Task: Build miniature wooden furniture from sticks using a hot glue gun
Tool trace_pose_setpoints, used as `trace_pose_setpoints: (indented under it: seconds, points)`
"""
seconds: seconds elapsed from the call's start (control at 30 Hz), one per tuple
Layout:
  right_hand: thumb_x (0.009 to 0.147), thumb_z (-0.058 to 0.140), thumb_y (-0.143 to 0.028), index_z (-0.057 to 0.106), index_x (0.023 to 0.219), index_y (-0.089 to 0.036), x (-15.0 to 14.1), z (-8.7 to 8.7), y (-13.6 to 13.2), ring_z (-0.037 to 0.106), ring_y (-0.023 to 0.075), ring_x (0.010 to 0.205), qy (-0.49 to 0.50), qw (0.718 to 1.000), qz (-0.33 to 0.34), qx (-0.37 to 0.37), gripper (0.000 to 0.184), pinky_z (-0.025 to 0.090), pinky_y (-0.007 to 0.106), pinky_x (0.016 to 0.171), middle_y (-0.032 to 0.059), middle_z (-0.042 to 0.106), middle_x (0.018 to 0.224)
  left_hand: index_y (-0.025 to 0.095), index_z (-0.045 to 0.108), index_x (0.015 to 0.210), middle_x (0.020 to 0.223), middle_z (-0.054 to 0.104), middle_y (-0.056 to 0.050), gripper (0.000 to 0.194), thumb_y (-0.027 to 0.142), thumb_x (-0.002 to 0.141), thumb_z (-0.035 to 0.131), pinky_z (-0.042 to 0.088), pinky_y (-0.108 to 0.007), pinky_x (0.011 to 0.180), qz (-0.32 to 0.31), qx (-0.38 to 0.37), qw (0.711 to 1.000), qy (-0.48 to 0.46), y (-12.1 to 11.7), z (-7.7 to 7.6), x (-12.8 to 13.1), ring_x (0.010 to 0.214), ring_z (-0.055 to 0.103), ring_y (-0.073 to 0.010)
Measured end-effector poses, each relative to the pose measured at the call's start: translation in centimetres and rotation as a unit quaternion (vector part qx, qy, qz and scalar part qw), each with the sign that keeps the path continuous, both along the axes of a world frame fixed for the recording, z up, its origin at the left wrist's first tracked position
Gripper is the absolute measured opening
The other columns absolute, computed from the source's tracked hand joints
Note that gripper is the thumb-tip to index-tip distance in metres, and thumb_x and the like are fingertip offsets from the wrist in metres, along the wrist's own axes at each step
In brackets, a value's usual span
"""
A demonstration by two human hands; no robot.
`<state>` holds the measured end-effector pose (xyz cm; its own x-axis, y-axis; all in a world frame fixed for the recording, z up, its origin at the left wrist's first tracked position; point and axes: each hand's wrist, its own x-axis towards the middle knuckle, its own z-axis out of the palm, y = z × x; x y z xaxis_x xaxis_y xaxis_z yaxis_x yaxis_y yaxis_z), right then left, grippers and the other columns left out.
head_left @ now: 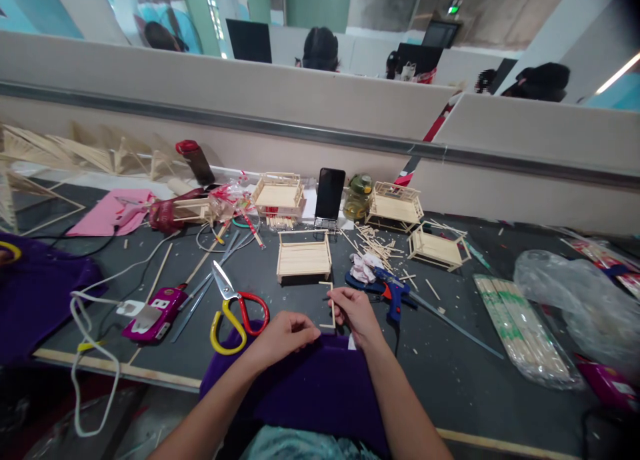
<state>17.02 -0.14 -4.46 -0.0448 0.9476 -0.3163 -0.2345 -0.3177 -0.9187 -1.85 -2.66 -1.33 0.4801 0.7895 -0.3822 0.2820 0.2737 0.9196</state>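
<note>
My right hand [356, 313] pinches a small bracket of thin wooden sticks [333, 313], a long piece with a short piece at each end pointing left. Close beside it, my left hand [285, 337] has thumb and fingers pressed together; whether anything is between them is hidden. Just beyond the hands stands a small bed-like wooden model [304, 259] with a slatted deck. Scissors [235, 313] with one yellow and one red handle lie left of my left hand. Right of my right hand rests a blue glue gun [393, 293].
Loose sticks [375, 247] are scattered behind the glue gun. More models [395, 210] stand around a phone [329, 193] on a stand. A magenta power strip [155, 317] with a white cable lies left, a bag of sticks [525, 330] right. A partition [300, 127] borders the back.
</note>
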Motion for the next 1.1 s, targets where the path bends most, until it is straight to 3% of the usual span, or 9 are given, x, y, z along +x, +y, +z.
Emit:
trace_pose_setpoints:
  seconds: [0.13,0.27,0.37,0.47,0.6,0.67,0.77,0.93,1.1]
  points:
    - [0.071,0.066,-0.047,0.065,0.07,-0.013,-0.6,-1.5,0.3,0.043,0.0063,0.033,-0.102,0.995,0.022,0.01,0.034,0.033,0.018,0.032,-0.0014,0.059,0.051,0.013,0.069,0.077,0.064,0.063,-0.001,0.036,0.047,0.079,0.057,0.035,-0.023,0.053,-0.009,0.08,0.992,0.098,0.3,-0.8,-1.9,0.058,0.053,-0.0141]
    - [0.079,0.057,-0.042,0.068,0.077,-0.015,-1.2,-1.1,0.1,0.048,0.0109,0.034,-0.229,0.972,0.029,0.039,0.029,0.035,0.022,0.036,-0.0009,0.059,0.051,0.016,0.069,0.078,0.071,0.068,-0.002,0.03,0.041,0.081,0.053,0.04,-0.025,0.061,-0.004,0.16,0.973,0.169,0.7,-0.6,-2.7,0.066,0.058,-0.017]
    - [0.081,0.056,-0.033,0.069,0.083,-0.018,-0.9,-0.1,-0.5,0.061,0.0169,0.059,-0.318,0.944,0.012,0.083,0.021,0.046,0.028,0.058,0.0047,0.067,0.073,0.019,0.068,0.082,0.079,0.07,-0.003,0.023,0.035,0.082,0.053,0.043,-0.027,0.071,0.004,0.204,0.959,0.197,0.7,-0.6,-2.5,0.076,0.062,-0.0195]
    - [0.081,0.056,-0.026,0.069,0.088,-0.02,-0.2,0.7,-1.5,0.062,0.0221,0.086,-0.381,0.917,0.007,0.118,0.016,0.043,0.032,0.08,0.0075,0.067,0.092,0.02,0.068,0.084,0.086,0.069,-0.004,0.017,0.029,0.084,0.053,0.044,-0.028,0.077,0.001,0.26,0.943,0.208,0.5,-1.1,-2.0,0.085,0.062,-0.0204]
    - [0.085,0.051,-0.02,0.067,0.089,-0.022,0.7,0.5,-2.7,0.061,0.0203,0.085,-0.485,0.854,0.069,0.172,0.017,0.041,0.03,0.077,0.0045,0.066,0.089,0.021,0.068,0.088,0.088,0.066,-0.005,0.018,0.022,0.087,0.05,0.045,-0.03,0.081,0.0,0.325,0.921,0.215,0.7,-2.1,-0.9,0.089,0.06,-0.02]
    - [0.086,0.05,-0.019,0.066,0.088,-0.022,0.7,0.2,-3.1,0.06,0.0189,0.083,-0.505,0.838,0.092,0.186,0.017,0.041,0.028,0.074,0.0032,0.066,0.087,0.02,0.067,0.094,0.091,0.064,-0.006,0.02,0.02,0.088,0.048,0.045,-0.031,0.083,0.023,0.353,0.908,0.223,1.3,-2.5,-0.4,0.091,0.06,-0.0199]
    - [0.087,0.052,-0.019,0.066,0.086,-0.022,0.4,-0.1,-3.3,0.06,0.0181,0.082,-0.507,0.834,0.096,0.197,0.015,0.041,0.027,0.073,0.0025,0.065,0.085,0.019,0.063,0.107,0.099,0.061,-0.007,0.026,0.016,0.089,0.044,0.046,-0.031,0.084,0.045,0.389,0.89,0.232,2.4,-3.0,0.4,0.094,0.059,-0.0193]
    - [0.088,0.053,-0.02,0.067,0.093,-0.023,0.2,-0.6,-3.3,0.06,0.0177,0.085,-0.488,0.84,0.091,0.219,0.015,0.043,0.026,0.076,0.0028,0.065,0.088,0.02,0.06,0.112,0.11,0.059,-0.007,0.03,0.013,0.089,0.042,0.047,-0.03,0.087,0.012,0.433,0.865,0.255,3.5,-3.6,1.3,0.101,0.056,-0.0191]
    - [0.088,0.053,-0.019,0.068,0.097,-0.024,0.3,-1.2,-3.1,0.061,0.0184,0.088,-0.505,0.825,0.11,0.227,0.018,0.044,0.027,0.078,0.0036,0.065,0.091,0.019,0.061,0.11,0.108,0.061,-0.007,0.026,0.018,0.09,0.044,0.047,-0.034,0.088,-0.015,0.447,0.848,0.284,3.4,-4.3,1.3,0.101,0.055,-0.0213]
